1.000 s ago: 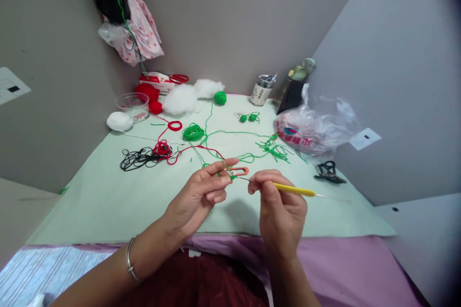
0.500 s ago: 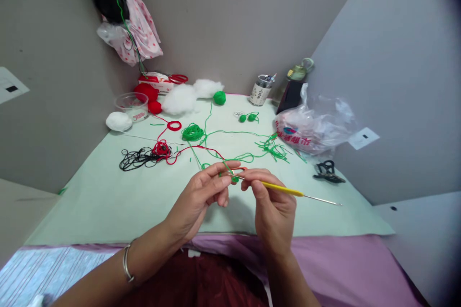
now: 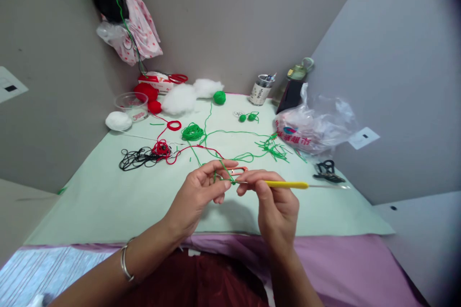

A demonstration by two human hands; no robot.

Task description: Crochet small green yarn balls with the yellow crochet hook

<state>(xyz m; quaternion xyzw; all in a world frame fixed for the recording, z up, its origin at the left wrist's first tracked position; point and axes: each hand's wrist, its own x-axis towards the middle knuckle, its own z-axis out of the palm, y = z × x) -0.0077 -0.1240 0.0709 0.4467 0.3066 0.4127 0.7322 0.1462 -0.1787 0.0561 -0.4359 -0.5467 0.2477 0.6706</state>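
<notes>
My right hand (image 3: 275,206) pinches a crochet hook (image 3: 288,184) by its yellow handle, held nearly level with its thin metal shaft pointing left. My left hand (image 3: 198,194) has its thumb and fingers closed on a small piece of green yarn (image 3: 233,182), and a green strand runs up over the raised index finger. The hook's tip meets this yarn between the two hands; how it sits in the loops is too small to tell. Just behind the fingertips an orange-red yarn cutter (image 3: 237,171) lies partly hidden.
Behind my hands are a green yarn coil (image 3: 192,132), tangled black yarn (image 3: 139,159), red yarn (image 3: 162,148) and green yarn scraps (image 3: 275,148). White stuffing (image 3: 180,99), a pen holder (image 3: 262,90), a plastic bag (image 3: 313,127) and a black claw clip (image 3: 327,171) stand farther out.
The crochet hook has turned from slanting to nearly level, its right end higher. My right hand has shifted slightly right, and the orange-red cutter shows more between my hands.
</notes>
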